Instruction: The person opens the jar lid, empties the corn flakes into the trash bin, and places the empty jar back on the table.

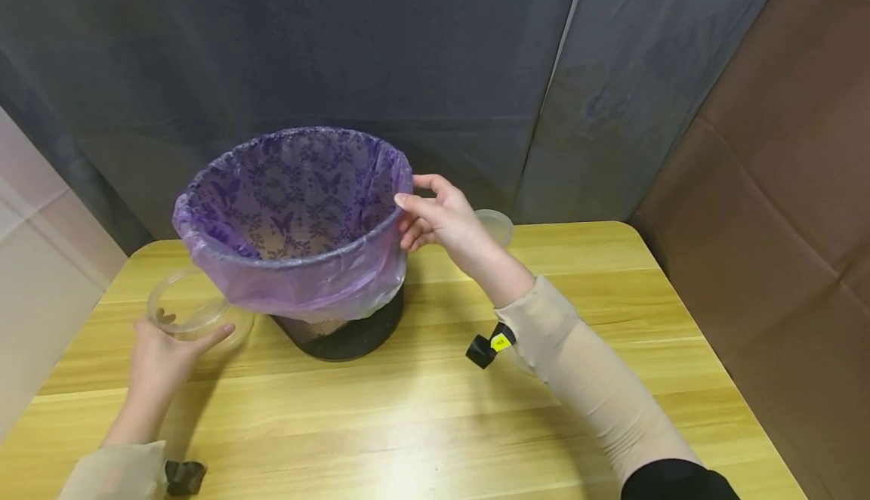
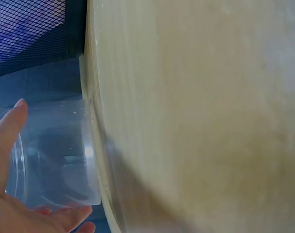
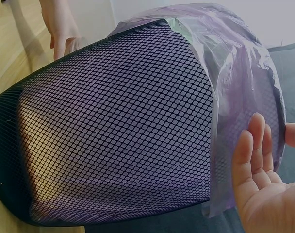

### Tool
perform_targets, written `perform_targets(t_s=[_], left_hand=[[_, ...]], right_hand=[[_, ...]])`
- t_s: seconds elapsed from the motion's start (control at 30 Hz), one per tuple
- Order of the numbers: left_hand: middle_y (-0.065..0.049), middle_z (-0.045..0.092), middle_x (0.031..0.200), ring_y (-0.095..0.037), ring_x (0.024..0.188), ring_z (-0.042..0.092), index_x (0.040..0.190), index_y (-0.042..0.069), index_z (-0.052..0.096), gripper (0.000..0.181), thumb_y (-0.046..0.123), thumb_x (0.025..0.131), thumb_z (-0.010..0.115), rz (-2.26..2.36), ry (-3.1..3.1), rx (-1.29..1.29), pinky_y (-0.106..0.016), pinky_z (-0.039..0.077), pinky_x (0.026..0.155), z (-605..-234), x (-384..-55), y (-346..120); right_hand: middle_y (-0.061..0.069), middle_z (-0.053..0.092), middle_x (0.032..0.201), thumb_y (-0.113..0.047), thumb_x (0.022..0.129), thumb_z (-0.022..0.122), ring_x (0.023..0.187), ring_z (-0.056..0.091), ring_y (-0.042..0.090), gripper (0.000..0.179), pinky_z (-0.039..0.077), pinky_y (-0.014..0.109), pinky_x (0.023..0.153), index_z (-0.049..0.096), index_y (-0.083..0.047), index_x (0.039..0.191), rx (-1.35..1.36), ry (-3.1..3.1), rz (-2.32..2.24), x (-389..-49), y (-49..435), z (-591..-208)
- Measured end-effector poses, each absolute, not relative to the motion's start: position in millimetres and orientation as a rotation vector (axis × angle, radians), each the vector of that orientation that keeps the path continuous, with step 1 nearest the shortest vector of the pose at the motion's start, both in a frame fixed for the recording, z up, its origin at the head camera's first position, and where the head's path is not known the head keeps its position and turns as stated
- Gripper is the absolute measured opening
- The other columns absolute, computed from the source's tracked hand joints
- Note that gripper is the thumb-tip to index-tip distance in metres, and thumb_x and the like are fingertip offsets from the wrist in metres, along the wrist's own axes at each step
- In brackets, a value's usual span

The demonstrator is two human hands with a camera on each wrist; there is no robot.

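On the near left I see the left hand, thumb and fingers spread around a clear container, at the left side of the tabletop, beside the mesh bin. Farther right, the right hand pinches the bin's rim through the purple bag. A sideways pull could, I think, tip the bin against the container, or slip the thin bag loose.

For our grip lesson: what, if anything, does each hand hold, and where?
Right hand: the lined bin, by its rim. Left hand: around the clear container; grip unclear.
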State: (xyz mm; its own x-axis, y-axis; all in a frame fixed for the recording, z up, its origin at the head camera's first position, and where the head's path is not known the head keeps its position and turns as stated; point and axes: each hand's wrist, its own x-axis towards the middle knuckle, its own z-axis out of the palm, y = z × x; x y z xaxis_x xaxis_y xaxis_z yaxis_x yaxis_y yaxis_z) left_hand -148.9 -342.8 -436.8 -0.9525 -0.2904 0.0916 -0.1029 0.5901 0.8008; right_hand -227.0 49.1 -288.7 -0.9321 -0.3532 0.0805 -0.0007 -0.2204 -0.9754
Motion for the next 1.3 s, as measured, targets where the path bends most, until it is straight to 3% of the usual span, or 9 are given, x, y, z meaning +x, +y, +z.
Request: perform_targets(t_s=[0.2, 0.37, 0.47, 1.07, 1.3], left_hand=[[-0.048, 0.026, 0.134, -0.061, 0.115, 0.036, 0.144, -0.01, 0.017, 0.1, 0.031, 0.078, 0.081, -1.323, -2.608, 0.316, -0.071, 0.03, 0.09, -439.1, -147.8, -343.0], [-0.048, 0.011, 0.139, -0.065, 0.117, 0.028, 0.144, -0.012, -0.006, 0.11, 0.034, 0.084, 0.074, -1.381, -2.683, 0.345, -0.072, 0.028, 0.092, -439.5, -143.7, -342.2], [-0.048, 0.009, 0.14, -0.063, 0.116, 0.029, 0.143, -0.012, -0.012, 0.112, 0.036, 0.086, 0.071, -1.378, -2.721, 0.35, -0.072, 0.029, 0.092, -439.5, -141.9, -342.4], [-0.049, 0.009, 0.139, -0.064, 0.114, 0.03, 0.141, -0.015, -0.012, 0.113, 0.041, 0.086, 0.07, -1.324, -2.792, 0.359, -0.072, 0.029, 0.09, -438.3, -139.8, -345.7], [-0.051, 0.018, 0.133, -0.065, 0.113, 0.03, 0.141, -0.013, -0.012, 0.112, 0.041, 0.086, 0.07, -1.355, -2.803, 0.375, -0.073, 0.028, 0.091, -432.5, -137.7, -345.5]], right_hand=[[0.011, 0.059, 0.067, -0.007, 0.094, 0.057, 0.048, 0.057, 0.017, 0.041, 0.052, 0.029, 0.05, 0.039, -0.001, 0.13, -0.421, 1.799, -2.248, -226.7, 49.2, -288.6], [0.011, 0.059, 0.068, -0.008, 0.094, 0.057, 0.048, 0.057, 0.017, 0.041, 0.052, 0.029, 0.051, 0.039, -0.001, 0.13, -0.424, 1.803, -2.248, -226.8, 49.5, -288.5], [0.011, 0.059, 0.068, -0.008, 0.095, 0.057, 0.048, 0.057, 0.018, 0.04, 0.052, 0.029, 0.051, 0.039, -0.001, 0.13, -0.422, 1.805, -2.248, -226.5, 49.9, -288.3], [0.013, 0.06, 0.07, -0.009, 0.094, 0.059, 0.049, 0.059, 0.019, 0.042, 0.053, 0.03, 0.053, 0.04, -0.002, 0.131, -0.412, 1.832, -2.204, -227.7, 52.1, -285.0], [0.012, 0.061, 0.071, -0.011, 0.095, 0.059, 0.051, 0.059, 0.019, 0.045, 0.054, 0.03, 0.055, 0.04, -0.002, 0.134, -0.42, 1.863, -2.172, -227.3, 54.7, -283.4]])
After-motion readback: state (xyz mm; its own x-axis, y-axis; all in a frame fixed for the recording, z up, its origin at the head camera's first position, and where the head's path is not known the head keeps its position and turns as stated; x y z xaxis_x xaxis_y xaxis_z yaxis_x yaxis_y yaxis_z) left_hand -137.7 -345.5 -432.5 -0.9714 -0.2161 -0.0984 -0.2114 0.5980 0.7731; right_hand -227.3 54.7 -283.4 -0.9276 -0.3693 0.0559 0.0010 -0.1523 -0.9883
